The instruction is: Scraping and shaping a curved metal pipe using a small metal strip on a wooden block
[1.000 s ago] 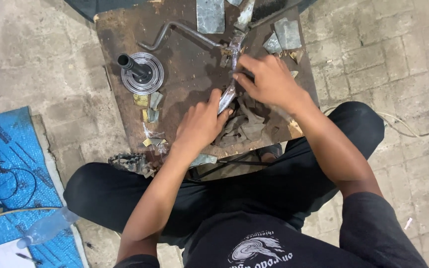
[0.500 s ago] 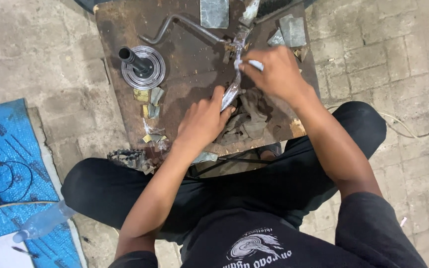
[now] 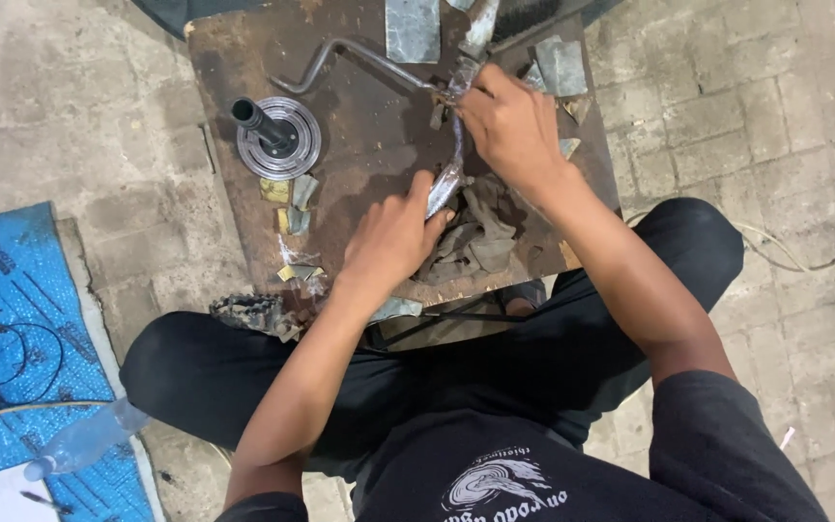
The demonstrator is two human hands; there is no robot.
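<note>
A big rusty brown metal work plate (image 3: 369, 164) fills the top middle of the frame, sitting low on the grey stone floor (image 3: 775, 145). A person sits in front of it with knees spread wide, wearing black trousers.

At the left edge lies a blue plastic sheet (image 3: 12, 290) with a thin black wire loop (image 3: 7, 353) on it. A clear plastic bottle (image 3: 84, 440) lies at the lower left.

On the plate, upper left, stands a round ribbed silver disc with a black post (image 3: 277, 135). A bent grey metal rod (image 3: 350, 60) runs across the top. Small flat scraps of shiny sheet metal (image 3: 411, 29) lie near the top edge.

In the middle is the curved shiny metal piece (image 3: 448, 179). The left hand (image 3: 393, 242) grips its lower end, fingers closed around it. The right hand (image 3: 509, 130) is closed on its upper end, near the rod. A crumpled grey rag (image 3: 480, 237) lies just under the hands.

Since a moment ago, the right hand has slid up toward the top of the frame, so the two hands are now farther apart along the piece. The left hand has stayed put.
</note>
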